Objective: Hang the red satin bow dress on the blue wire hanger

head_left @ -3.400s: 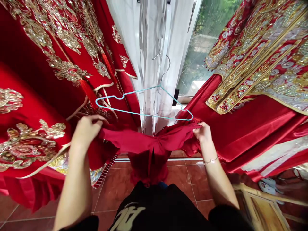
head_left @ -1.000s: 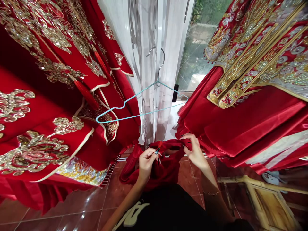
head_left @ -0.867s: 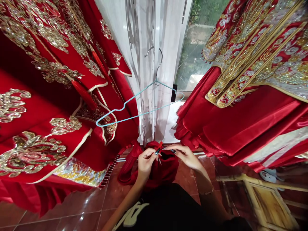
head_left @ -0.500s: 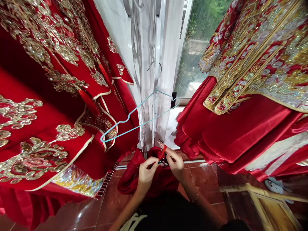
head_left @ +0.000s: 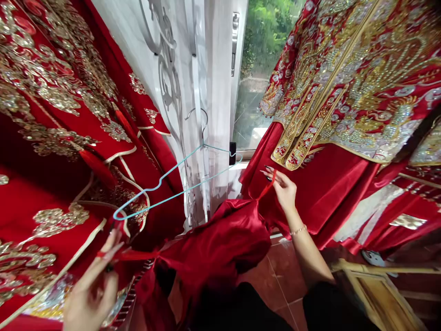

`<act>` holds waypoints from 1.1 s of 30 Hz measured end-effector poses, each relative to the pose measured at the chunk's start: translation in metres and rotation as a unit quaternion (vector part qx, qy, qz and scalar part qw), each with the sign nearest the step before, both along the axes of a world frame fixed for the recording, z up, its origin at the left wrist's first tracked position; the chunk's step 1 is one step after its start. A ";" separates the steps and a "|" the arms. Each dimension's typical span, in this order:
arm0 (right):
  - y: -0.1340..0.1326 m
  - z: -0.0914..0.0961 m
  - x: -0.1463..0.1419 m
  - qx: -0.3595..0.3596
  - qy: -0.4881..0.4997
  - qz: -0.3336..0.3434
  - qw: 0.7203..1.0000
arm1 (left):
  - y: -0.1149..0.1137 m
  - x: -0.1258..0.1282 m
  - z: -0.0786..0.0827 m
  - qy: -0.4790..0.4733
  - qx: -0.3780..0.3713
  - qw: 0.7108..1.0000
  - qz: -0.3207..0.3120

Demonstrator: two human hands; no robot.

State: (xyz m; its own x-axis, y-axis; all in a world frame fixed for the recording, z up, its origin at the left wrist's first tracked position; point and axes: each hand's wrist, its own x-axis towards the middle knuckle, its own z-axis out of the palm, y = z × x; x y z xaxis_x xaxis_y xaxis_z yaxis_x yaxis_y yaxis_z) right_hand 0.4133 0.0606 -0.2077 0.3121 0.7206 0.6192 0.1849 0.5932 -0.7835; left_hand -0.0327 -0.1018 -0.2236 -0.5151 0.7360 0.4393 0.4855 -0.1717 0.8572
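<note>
A crumpled red satin garment (head_left: 220, 243) is stretched between my two hands, low in front of me. My left hand (head_left: 91, 289), at the lower left, has its fingers closed around the red ribbon strap (head_left: 138, 255) at one end. On the other side my right hand (head_left: 285, 191) pinches a second thin red strap (head_left: 266, 190), pulled up taut from the garment's right corner. Above the garment a light blue wire hanger (head_left: 182, 162) hangs with nothing on it. Its left end is just above my left fingertips; I cannot tell whether they touch.
Red gowns with gold and silver beading (head_left: 62, 220) hang close on the left. An embroidered red jacket (head_left: 330, 105) over a red skirt hangs on the right. Between them are a white scrolled metal rack (head_left: 167, 78) and a window (head_left: 265, 64). A bamboo chair (head_left: 379, 285) stands lower right.
My hands were together at a red strap; they have moved wide apart, each with a strap. The garment has risen and spread between them. The view has shifted, and the hanger appears lower left.
</note>
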 end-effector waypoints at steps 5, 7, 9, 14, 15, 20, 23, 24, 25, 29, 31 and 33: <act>0.061 0.015 0.011 -0.060 0.037 0.123 0.990 | 0.038 0.005 0.038 -0.057 0.201 0.978 0.018; 0.080 0.016 0.008 -0.073 0.042 0.142 0.986 | 0.054 0.004 0.050 -0.071 0.268 0.960 0.029; 0.093 0.017 0.002 -0.081 0.046 0.161 0.983 | 0.067 0.002 0.060 -0.060 0.301 0.951 0.036; 0.098 0.019 -0.014 -0.092 0.049 0.193 0.976 | 0.089 -0.009 0.070 -0.041 0.321 0.946 0.030; 0.095 0.018 -0.015 -0.094 0.052 0.199 0.974 | 0.093 -0.011 0.070 -0.053 0.315 0.947 0.033; 0.073 0.016 -0.022 -0.104 0.061 0.230 0.966 | 0.106 -0.019 0.066 -0.071 0.302 0.950 0.021; 0.058 0.023 -0.030 -0.099 0.032 0.258 0.961 | 0.108 -0.019 0.061 -0.030 0.322 0.946 -0.018; 0.054 0.027 -0.033 -0.097 0.022 0.268 0.958 | 0.109 -0.020 0.059 -0.022 0.330 0.943 -0.027; 0.052 0.031 -0.037 -0.096 0.013 0.275 0.956 | 0.110 -0.021 0.057 -0.019 0.334 0.942 -0.035; 0.046 0.053 -0.050 -0.110 -0.014 0.278 0.954 | 0.109 -0.025 0.052 -0.024 0.337 0.941 -0.038; 0.043 0.062 -0.053 -0.143 -0.035 0.279 0.949 | 0.106 -0.027 0.049 -0.017 0.331 0.942 -0.052; 0.036 0.070 -0.055 -0.188 -0.074 0.287 0.936 | 0.100 -0.025 0.044 0.007 0.330 0.941 -0.075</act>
State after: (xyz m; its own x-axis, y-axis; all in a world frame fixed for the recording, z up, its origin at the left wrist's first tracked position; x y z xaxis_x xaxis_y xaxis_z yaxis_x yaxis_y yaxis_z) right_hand 0.3582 0.0967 -0.1373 -0.2631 0.9191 0.2934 0.0426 0.3149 -0.9482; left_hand -0.0582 -0.0018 -0.1799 -0.4183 0.3647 0.8319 0.4229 -0.7323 0.5337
